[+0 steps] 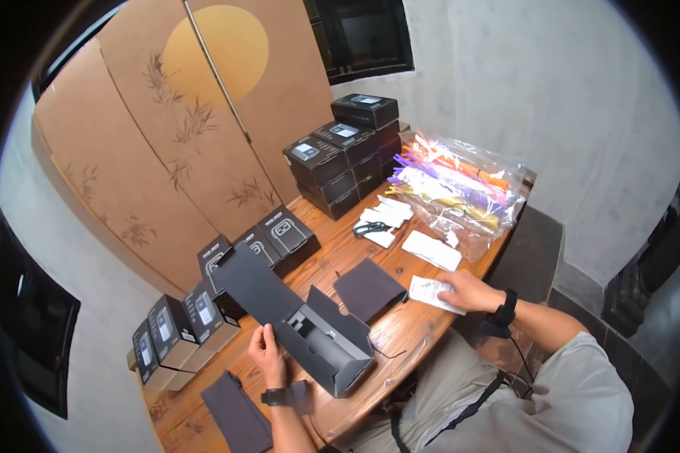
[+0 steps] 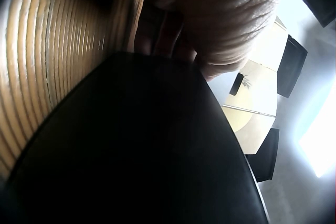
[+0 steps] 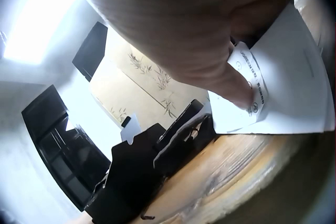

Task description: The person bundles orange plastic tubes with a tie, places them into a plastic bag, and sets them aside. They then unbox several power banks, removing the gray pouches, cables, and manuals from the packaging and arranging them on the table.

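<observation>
An open black cardboard box lies on the table with its long lid flap tipped back and a dark inner insert showing. My left hand holds the box's left side; its fingers partly disappear behind the black wall in the left wrist view. Near the table's right edge, my right hand grips a white folded leaflet. Its thumb presses on the printed face of the leaflet in the right wrist view. Between the box and leaflet lies a dark cloth pouch.
Another dark pouch lies front left. Closed black boxes stand at the left, behind the open one and stacked at the back. White papers, a dark coiled cord and a clear bag of colourful sticks lie right.
</observation>
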Available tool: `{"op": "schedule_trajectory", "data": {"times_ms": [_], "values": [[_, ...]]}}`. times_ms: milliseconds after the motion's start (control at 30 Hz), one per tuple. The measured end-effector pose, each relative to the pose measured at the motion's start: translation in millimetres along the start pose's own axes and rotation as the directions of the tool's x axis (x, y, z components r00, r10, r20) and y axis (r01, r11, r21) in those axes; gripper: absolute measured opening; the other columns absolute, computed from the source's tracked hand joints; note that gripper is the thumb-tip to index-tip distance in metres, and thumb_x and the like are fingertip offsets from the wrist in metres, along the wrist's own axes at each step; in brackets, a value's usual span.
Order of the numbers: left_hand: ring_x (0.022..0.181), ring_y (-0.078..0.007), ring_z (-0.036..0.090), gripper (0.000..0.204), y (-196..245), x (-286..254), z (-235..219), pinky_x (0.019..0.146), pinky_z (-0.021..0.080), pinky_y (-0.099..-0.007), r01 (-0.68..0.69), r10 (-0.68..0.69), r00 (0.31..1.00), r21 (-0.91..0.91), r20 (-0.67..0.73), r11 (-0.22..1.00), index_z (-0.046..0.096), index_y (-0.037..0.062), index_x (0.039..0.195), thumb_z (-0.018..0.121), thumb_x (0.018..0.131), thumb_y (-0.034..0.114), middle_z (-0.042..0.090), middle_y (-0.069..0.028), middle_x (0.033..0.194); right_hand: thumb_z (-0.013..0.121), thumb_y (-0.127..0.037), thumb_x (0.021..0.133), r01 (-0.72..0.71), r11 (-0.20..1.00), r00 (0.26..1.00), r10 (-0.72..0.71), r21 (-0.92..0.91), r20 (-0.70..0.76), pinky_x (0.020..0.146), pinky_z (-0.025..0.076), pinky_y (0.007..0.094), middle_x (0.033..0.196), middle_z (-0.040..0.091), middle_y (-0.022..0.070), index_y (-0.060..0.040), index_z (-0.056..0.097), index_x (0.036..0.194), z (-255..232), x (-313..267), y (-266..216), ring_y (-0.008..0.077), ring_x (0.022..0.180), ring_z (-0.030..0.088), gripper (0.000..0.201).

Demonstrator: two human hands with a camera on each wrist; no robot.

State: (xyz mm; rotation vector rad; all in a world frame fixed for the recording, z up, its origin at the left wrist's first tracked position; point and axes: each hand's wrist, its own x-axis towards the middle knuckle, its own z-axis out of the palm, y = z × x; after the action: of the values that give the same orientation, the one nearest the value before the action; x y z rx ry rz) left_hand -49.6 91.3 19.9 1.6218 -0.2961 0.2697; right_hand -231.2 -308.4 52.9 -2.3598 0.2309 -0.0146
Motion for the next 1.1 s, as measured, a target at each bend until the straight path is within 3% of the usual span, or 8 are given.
{"op": "schedule_trajectory", "data": {"times_ms": [133, 333, 567, 767, 967, 1033, 1067, 1100], "values": [[0.073, -0.0047, 0.046, 0.024, -1, 0, 0, 0.065, 0.038, -0.0222, 0.011, -0.011, 1.000, -0.009, 0.004, 1.000, 0.064, -0.0017, 0.088, 0.059, 0.099, 0.019, 0.056, 0.0040, 0.079, 0.066, -0.018, 0.084, 0.125, 0.992, 0.962, -0.125, -0.014, -0.245, 0.087, 0.051, 0.0399, 0.103, 0.066, 0.0267, 0.0055, 0.060, 0.118, -23, 9, 7, 0.0370, 0.098, 0.064, 0.042], [0.068, -0.0020, 0.038, 0.027, 7, -1, 7, 0.059, 0.031, -0.0204, -0.009, 0.009, 1.000, -0.014, -0.018, 1.000, 0.059, 0.0039, 0.080, 0.058, 0.100, 0.021, 0.046, 0.0083, 0.073, 0.058, -0.010, 0.084, 0.075, 0.992, 0.930, -0.108, -0.106, -0.351, 0.094, 0.047, 0.0426, 0.112, 0.063, 0.0280, 0.0046, 0.056, 0.124, -51, 60, 26, 0.0402, 0.107, 0.060, 0.043], [0.064, -0.0010, 0.037, 0.026, -1, -1, 3, 0.054, 0.029, -0.0192, 0.013, -0.014, 0.999, -0.009, -0.029, 1.000, 0.061, 0.0048, 0.081, 0.059, 0.100, 0.023, 0.045, 0.0090, 0.072, 0.058, -0.013, 0.084, -0.101, 0.963, 0.953, 0.022, -0.249, -0.303, 0.099, 0.044, 0.0446, 0.118, 0.062, 0.0265, 0.0036, 0.053, 0.129, -36, 95, 44, 0.0402, 0.113, 0.057, 0.048], [0.066, -0.0013, 0.038, 0.025, 4, -1, 4, 0.055, 0.031, -0.0195, 0.019, -0.019, 1.000, -0.026, -0.018, 0.999, 0.061, 0.0042, 0.082, 0.059, 0.100, 0.022, 0.047, 0.0085, 0.073, 0.061, -0.016, 0.085, -0.066, 0.944, 0.929, -0.060, -0.324, -0.365, 0.094, 0.045, 0.0502, 0.116, 0.063, 0.0261, 0.0021, 0.064, 0.114, -37, 84, 33, 0.0422, 0.111, 0.057, 0.035], [0.067, -0.0016, 0.038, 0.025, 11, -3, 13, 0.056, 0.030, -0.0198, 0.014, -0.017, 0.998, -0.050, -0.058, 0.999, 0.060, 0.0038, 0.082, 0.058, 0.100, 0.020, 0.046, 0.0083, 0.074, 0.065, -0.023, 0.083, -0.066, 0.996, 0.952, 0.044, -0.062, -0.303, 0.079, 0.049, 0.0456, 0.090, 0.066, 0.0254, 0.0072, 0.067, 0.095, -52, 86, 25, 0.0381, 0.087, 0.064, 0.033], [0.066, -0.0014, 0.037, 0.025, 9, -2, 12, 0.055, 0.030, -0.0199, 0.018, -0.020, 0.999, -0.047, -0.048, 0.999, 0.060, 0.0040, 0.081, 0.058, 0.100, 0.020, 0.045, 0.0086, 0.073, 0.066, -0.023, 0.082, -0.076, 0.992, 0.973, 0.052, -0.103, -0.225, 0.081, 0.049, 0.0447, 0.092, 0.065, 0.0244, 0.0061, 0.067, 0.098, -55, 84, 24, 0.0371, 0.091, 0.064, 0.034], [0.065, -0.0013, 0.037, 0.025, 2, -1, 8, 0.055, 0.029, -0.0200, 0.016, -0.017, 1.000, -0.026, -0.026, 1.000, 0.059, 0.0041, 0.081, 0.058, 0.100, 0.020, 0.044, 0.0087, 0.072, 0.067, -0.024, 0.081, -0.071, 0.990, 0.983, 0.049, -0.122, -0.176, 0.082, 0.049, 0.0443, 0.094, 0.065, 0.0239, 0.0056, 0.067, 0.100, -52, 86, 26, 0.0365, 0.093, 0.063, 0.034], [0.065, -0.0012, 0.036, 0.025, -1, -1, 2, 0.054, 0.029, -0.0201, 0.016, -0.016, 1.000, -0.002, -0.010, 1.000, 0.059, 0.0042, 0.080, 0.058, 0.100, 0.020, 0.044, 0.0089, 0.072, 0.068, -0.021, 0.080, 0.019, 0.949, 0.934, -0.130, -0.315, -0.334, 0.088, 0.047, 0.0433, 0.103, 0.063, 0.0222, 0.0024, 0.065, 0.107, -39, 87, 43, 0.0360, 0.101, 0.060, 0.036]]}}
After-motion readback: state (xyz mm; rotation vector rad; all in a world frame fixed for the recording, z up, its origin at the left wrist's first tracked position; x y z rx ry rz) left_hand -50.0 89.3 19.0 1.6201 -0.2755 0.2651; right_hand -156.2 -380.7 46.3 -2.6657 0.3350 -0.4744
